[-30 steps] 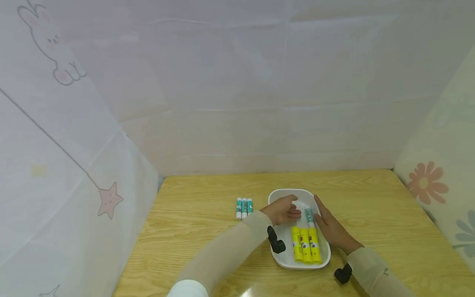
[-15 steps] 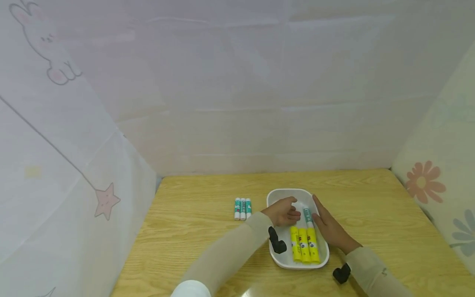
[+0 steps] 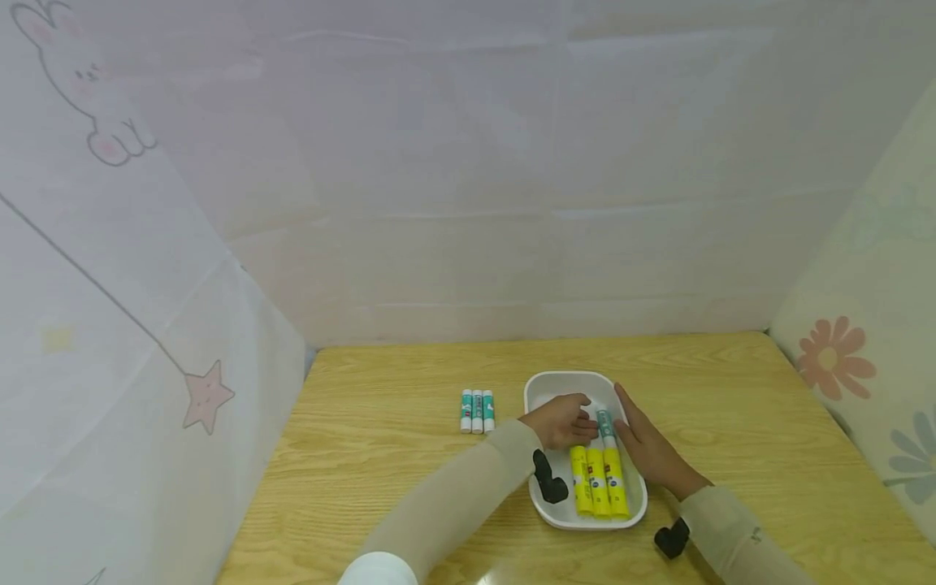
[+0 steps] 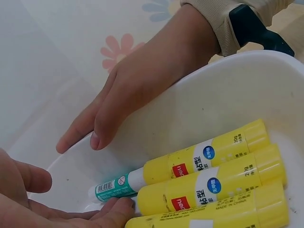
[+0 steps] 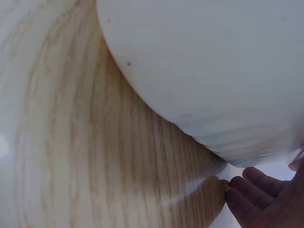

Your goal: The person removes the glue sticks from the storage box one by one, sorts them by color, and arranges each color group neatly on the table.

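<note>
In the head view my left hand reaches into a white plastic basin, its fingers loosely bent. The left wrist view shows its fingertips right at the ends of the yellow glue sticks, with no stick between fingers and thumb. Three yellow glue sticks lie side by side in the basin. Beyond the rightmost one lies a smaller teal and white glue stick, in line with it. My right hand holds the basin's right wall, thumb over the rim and fingers outside, as the right wrist view also shows.
Three teal and white glue sticks lie in a row on the wooden table, left of the basin. A pale printed cloth hangs behind the table and along both sides. Each wrist carries a black device.
My left hand has shifted slightly right and down toward the yellow glue sticks. My right hand keeps its hold on the basin. The head view has drifted slightly.
</note>
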`<action>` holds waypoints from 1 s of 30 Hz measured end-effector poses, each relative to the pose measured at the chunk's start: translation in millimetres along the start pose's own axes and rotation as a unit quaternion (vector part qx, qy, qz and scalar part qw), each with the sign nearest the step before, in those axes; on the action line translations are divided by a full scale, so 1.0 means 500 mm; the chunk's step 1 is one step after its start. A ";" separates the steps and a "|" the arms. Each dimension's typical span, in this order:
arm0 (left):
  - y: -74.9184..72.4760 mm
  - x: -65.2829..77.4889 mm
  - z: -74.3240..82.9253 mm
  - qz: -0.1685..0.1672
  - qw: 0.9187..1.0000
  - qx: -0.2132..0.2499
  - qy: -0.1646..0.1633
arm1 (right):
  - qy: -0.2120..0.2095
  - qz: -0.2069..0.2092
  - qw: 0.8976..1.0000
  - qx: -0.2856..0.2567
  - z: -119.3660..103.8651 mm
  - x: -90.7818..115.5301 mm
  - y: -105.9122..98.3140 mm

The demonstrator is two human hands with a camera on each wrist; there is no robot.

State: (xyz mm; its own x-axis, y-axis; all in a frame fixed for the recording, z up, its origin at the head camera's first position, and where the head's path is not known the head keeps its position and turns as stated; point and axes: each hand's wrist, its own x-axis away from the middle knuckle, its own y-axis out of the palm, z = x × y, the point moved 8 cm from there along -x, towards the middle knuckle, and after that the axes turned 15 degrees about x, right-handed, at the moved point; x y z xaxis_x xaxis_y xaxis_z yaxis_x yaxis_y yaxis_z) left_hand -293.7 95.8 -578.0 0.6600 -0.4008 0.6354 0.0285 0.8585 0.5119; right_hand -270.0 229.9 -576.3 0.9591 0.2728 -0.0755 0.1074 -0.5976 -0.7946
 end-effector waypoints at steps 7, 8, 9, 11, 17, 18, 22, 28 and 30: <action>0.001 -0.009 -0.005 -0.013 1.000 -0.011 -0.002 | 0.003 -0.002 1.000 -0.003 0.001 0.001 0.005; 0.002 -0.011 -0.006 -0.015 1.000 -0.016 0.001 | 0.002 -0.001 1.000 -0.003 0.002 0.001 0.005; 0.002 -0.014 -0.006 -0.016 1.000 -0.021 0.005 | 0.001 -0.002 1.000 -0.002 0.002 0.000 0.005; 0.001 -0.018 -0.006 -0.017 0.999 -0.040 0.015 | 0.000 -0.003 1.000 -0.004 0.002 -0.001 0.004; 0.001 -0.030 -0.007 -0.019 0.995 -0.089 0.039 | 0.006 -0.010 1.000 -0.010 0.005 -0.005 0.003; 0.002 -0.031 -0.007 -0.021 0.994 -0.095 0.041 | 0.008 -0.012 1.000 -0.010 0.005 -0.004 0.003; 0.008 -0.034 -0.007 -0.025 0.992 -0.114 0.044 | 0.011 -0.016 1.000 -0.008 0.005 -0.003 0.000; 0.014 -0.033 -0.008 0.006 0.988 -0.135 0.074 | 0.002 -0.007 1.000 0.001 0.006 -0.003 0.000; 0.014 -0.032 -0.009 0.023 0.985 -0.146 0.084 | 0.002 -0.009 1.000 0.001 0.007 -0.003 0.004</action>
State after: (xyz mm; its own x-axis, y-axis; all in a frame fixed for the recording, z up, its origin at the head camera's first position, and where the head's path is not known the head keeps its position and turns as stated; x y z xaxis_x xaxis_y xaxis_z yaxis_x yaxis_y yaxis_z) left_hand -300.8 109.7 -587.0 0.7797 -0.3225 0.5367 0.1951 0.9396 0.2812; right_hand -272.3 230.8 -579.5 0.9582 0.2800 -0.0590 0.1237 -0.5914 -0.7969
